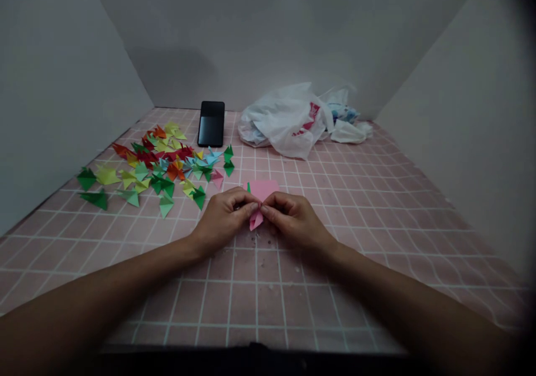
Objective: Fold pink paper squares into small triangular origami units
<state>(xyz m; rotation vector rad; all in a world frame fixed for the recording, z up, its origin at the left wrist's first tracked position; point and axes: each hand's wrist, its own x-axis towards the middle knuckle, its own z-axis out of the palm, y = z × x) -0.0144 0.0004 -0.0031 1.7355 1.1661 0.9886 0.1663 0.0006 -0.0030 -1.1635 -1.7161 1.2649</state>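
Note:
My left hand and my right hand meet at the middle of the pink tiled surface. Both pinch a small folded pink paper piece between thumbs and fingertips. Its lower tip pokes out below my fingers. Just behind my hands lies a flat stack of pink paper, with a sliver of green at its left edge.
A spread of several folded paper triangles in green, red, yellow, orange and light blue lies at the left. A black phone rests behind them. A crumpled white plastic bag sits at the back. Grey walls enclose three sides.

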